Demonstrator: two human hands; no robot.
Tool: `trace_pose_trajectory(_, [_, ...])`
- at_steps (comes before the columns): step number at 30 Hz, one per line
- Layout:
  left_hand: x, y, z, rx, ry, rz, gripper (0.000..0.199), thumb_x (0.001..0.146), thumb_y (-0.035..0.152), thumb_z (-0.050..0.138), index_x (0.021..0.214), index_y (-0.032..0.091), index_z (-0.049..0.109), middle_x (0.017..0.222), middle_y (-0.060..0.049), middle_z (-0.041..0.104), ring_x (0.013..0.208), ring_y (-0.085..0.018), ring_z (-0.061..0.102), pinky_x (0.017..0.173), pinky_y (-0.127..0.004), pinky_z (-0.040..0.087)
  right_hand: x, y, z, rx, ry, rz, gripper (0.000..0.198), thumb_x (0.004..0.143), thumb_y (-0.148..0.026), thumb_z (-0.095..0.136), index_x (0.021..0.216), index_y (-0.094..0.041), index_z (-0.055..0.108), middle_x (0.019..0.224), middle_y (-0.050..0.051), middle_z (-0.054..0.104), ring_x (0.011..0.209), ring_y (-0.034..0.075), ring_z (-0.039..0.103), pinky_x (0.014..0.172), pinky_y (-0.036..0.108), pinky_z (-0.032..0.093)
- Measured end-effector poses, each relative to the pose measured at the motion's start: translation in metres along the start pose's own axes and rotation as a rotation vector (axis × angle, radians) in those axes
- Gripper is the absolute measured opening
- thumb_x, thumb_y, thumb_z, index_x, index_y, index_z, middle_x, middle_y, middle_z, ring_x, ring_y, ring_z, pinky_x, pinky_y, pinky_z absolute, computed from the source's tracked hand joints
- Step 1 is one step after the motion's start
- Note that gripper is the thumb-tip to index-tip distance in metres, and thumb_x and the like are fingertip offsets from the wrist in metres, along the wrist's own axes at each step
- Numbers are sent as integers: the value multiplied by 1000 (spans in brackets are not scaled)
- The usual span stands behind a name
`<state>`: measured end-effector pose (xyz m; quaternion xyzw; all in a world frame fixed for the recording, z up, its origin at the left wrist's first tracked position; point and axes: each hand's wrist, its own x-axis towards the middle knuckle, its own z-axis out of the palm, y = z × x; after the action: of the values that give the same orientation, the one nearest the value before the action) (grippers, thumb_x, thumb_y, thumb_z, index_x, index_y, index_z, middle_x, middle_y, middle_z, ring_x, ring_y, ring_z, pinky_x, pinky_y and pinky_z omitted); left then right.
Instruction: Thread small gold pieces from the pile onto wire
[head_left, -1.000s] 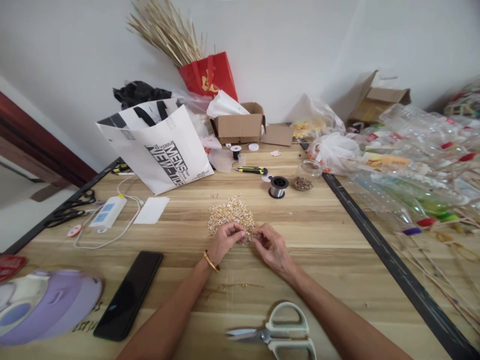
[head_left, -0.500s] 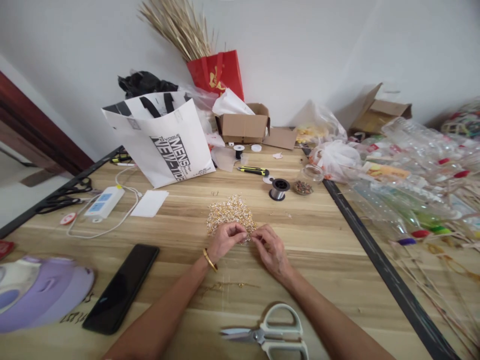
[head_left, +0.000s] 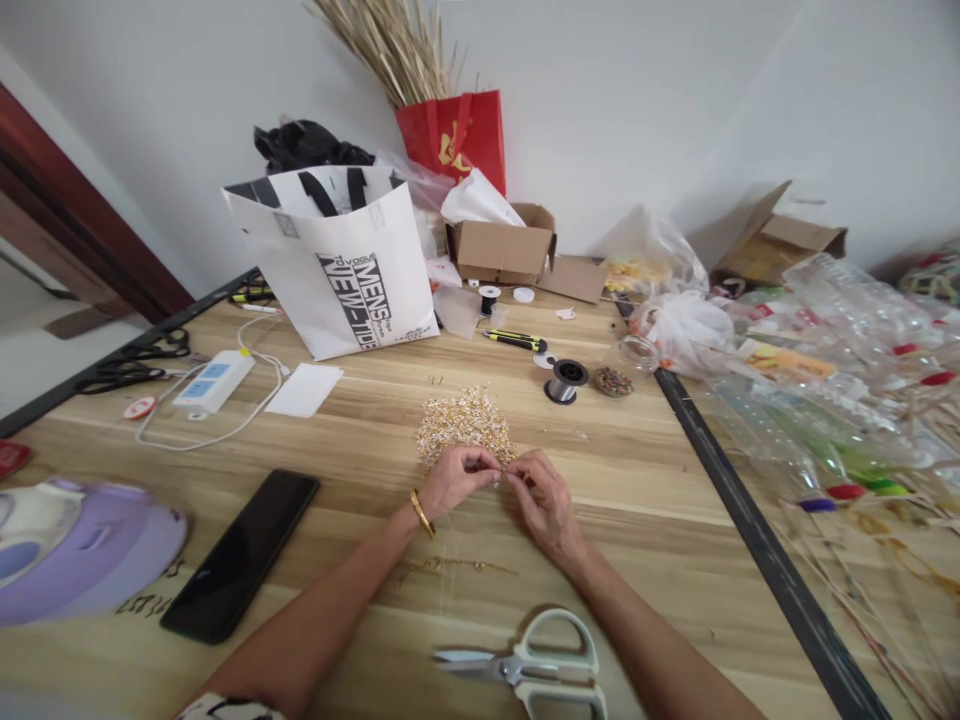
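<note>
At the near edge of a pile of small gold and clear beads (head_left: 466, 418), my left hand (head_left: 461, 478) and my right hand (head_left: 544, 500) meet fingertip to fingertip. Each hand is closed in a pinch. What lies between the fingers is too small to make out. A gold bangle (head_left: 422, 513) circles my left wrist. Below the hands a thin gold chain (head_left: 480, 566) lies on the wooden table. Closer to me, between the forearms, rest scissors with pale handles (head_left: 525, 662), their blades pointing left.
A black phone (head_left: 241, 555) and a lilac object (head_left: 82, 550) lie at left, near a power strip (head_left: 216, 382). Behind the beads are a wire spool (head_left: 566, 381), a bead jar (head_left: 616, 377) and a utility knife (head_left: 516, 340). A white bag (head_left: 345, 270) stands behind; plastic bottles (head_left: 772, 430) crowd the right.
The view has shifted slightly, so the background sits a little further right. My hands stay pinched at the bead pile, with the fingertips now closer together.
</note>
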<state>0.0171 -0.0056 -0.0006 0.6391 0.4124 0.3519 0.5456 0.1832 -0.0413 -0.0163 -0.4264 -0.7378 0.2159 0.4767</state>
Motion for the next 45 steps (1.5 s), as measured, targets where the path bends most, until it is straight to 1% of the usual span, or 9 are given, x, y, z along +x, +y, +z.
trace_pose_trajectory(11, [1, -3, -1, -7, -47, -34, 12, 69, 23, 66, 74, 12, 69, 69, -3, 68, 65, -13, 59, 63, -23, 47, 1, -4, -1, 13, -23, 22, 12, 89, -21, 47, 85, -20, 58, 79, 5, 57, 72, 17, 53, 60, 28, 44])
trace_pose_trajectory(22, [-1, -1, 3, -16, -98, -22, 10, 69, 22, 65, 70, 12, 67, 66, -2, 65, 61, -11, 56, 61, -21, 44, 1, -3, -1, 24, -34, 27, 12, 90, -20, 47, 83, -20, 58, 77, 5, 56, 72, 16, 54, 62, 29, 45])
trace_pose_trajectory(25, [-1, 1, 2, -8, -82, -29, 10, 69, 21, 65, 70, 12, 66, 65, -2, 64, 61, -11, 55, 60, -21, 44, 0, -2, 0, 39, 9, 55, 11, 89, -20, 47, 91, -20, 58, 89, 6, 56, 77, 16, 55, 63, 28, 48])
trace_pose_trajectory(28, [-1, 2, 1, -12, -57, -37, 10, 71, 22, 64, 71, 11, 66, 65, -1, 62, 61, -10, 55, 60, -21, 44, -3, 0, 2, 52, 94, 93, 21, 89, -21, 48, 109, -21, 53, 112, 10, 48, 73, 12, 56, 58, 26, 50])
trace_pose_trajectory(30, [-1, 0, 0, -17, -42, -34, 11, 71, 23, 64, 71, 11, 65, 65, -1, 62, 61, -10, 55, 60, -21, 44, -5, 0, 3, 39, 124, 87, 25, 88, -20, 48, 113, -22, 50, 116, 11, 43, 68, 10, 55, 54, 25, 49])
trace_pose_trajectory(33, [0, -2, -1, -10, -23, -14, 12, 72, 23, 65, 71, 12, 65, 67, -1, 62, 63, -11, 55, 61, -21, 45, -5, -1, 2, -14, 115, 41, 19, 87, -19, 50, 105, -21, 53, 106, 9, 48, 63, 10, 52, 50, 24, 47])
trace_pose_trajectory(36, [1, -4, -2, -8, -14, 6, 12, 73, 23, 64, 71, 12, 64, 67, -1, 62, 63, -10, 55, 61, -21, 45, -4, -2, 1, -43, 64, 13, 14, 86, -20, 51, 100, -20, 56, 93, 7, 53, 61, 11, 50, 50, 24, 45])
trace_pose_trajectory(40, [1, -2, -1, 19, 9, 34, 12, 73, 23, 64, 70, 11, 65, 67, -2, 63, 64, -11, 56, 61, -21, 45, -1, -2, 1, -52, 16, 13, 12, 87, -21, 50, 95, -19, 58, 86, 6, 56, 64, 13, 52, 52, 25, 44])
trace_pose_trajectory(45, [0, 2, 0, 62, 33, 55, 11, 73, 21, 64, 71, 11, 65, 69, -3, 65, 65, -12, 57, 63, -21, 45, 0, 0, 1, -49, -3, 23, 11, 88, -21, 49, 88, -19, 59, 81, 5, 56, 69, 15, 53, 54, 25, 44])
